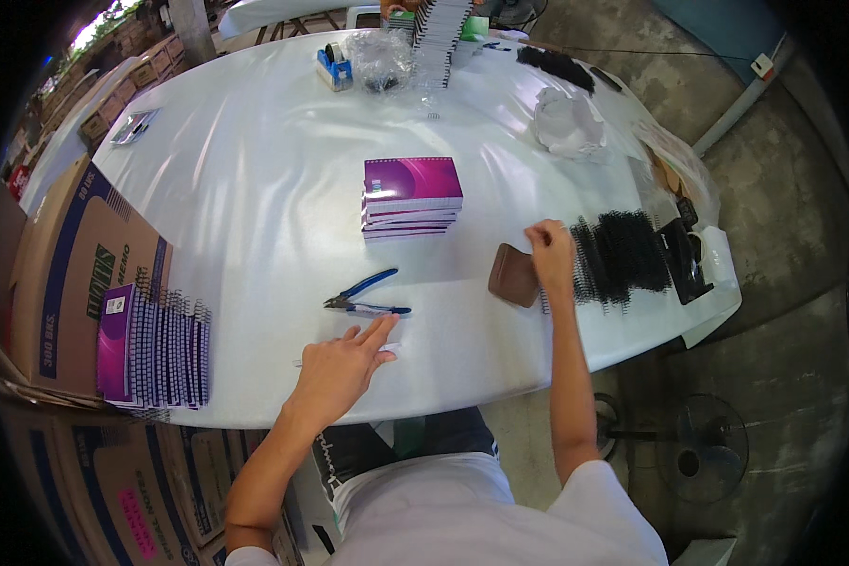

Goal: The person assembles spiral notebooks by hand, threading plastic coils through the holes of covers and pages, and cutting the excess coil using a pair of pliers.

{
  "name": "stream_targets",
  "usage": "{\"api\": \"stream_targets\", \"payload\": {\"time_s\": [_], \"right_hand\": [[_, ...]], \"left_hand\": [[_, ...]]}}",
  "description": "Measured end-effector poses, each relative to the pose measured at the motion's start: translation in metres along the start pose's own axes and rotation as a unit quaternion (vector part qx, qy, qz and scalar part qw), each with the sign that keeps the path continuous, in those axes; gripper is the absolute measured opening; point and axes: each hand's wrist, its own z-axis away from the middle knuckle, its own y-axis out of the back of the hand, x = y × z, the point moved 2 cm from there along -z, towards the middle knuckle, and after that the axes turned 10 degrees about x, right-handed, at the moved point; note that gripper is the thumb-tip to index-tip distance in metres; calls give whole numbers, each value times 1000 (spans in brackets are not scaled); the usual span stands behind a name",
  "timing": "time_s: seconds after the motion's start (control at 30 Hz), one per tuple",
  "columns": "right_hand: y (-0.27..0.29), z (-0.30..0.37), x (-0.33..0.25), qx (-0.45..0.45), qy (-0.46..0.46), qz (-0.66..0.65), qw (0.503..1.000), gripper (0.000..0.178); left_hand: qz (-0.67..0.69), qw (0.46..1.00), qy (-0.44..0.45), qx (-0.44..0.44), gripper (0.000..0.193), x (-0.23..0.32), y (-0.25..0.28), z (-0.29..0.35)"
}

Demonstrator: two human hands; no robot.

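Observation:
My left hand (pixel 341 366) is low over the table's near edge, fingers stretched forward and apart, with nothing in it. A small white scrap (pixel 391 350) shows beside its thumb. Just beyond the fingertips lies a pair of blue-handled cutting pliers (pixel 363 292), jaws to the left and handles spread. My right hand (pixel 552 253) has its fingers curled together between a brown, flat, wallet-like piece (pixel 513 275) and a pile of black spiral binding coils (pixel 623 253). What its fingers hold, if anything, is hidden. A stack of purple spiral notebooks (pixel 412 193) sits mid-table.
More purple notebooks (pixel 156 349) stand at the left edge against a cardboard carton (pixel 90 269). Toward the back are a blue tape dispenser (pixel 334 68), clear plastic wrap (pixel 379 61), a tall notebook stack (pixel 439 42) and crumpled paper (pixel 568 123). A fan (pixel 698 448) stands below right.

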Motion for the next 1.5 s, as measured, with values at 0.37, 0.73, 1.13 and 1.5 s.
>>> {"api": "stream_targets", "payload": {"time_s": [0.37,0.73,1.13,1.5], "right_hand": [[10,-20,-29,-113,143,103,978,15],[-19,98,-120,-428,96,-252,862,12],[-23,96,-114,-490,82,-263,827,9],[-2,102,-122,-470,233,-84,847,11]], "left_hand": [[4,999,20,-29,52,-5,1,-6],[2,1000,9,-8,55,-8,-3,-8],[-5,1000,7,-22,56,-9,0,-12],[46,999,-8,0,48,-4,4,-14]]}}
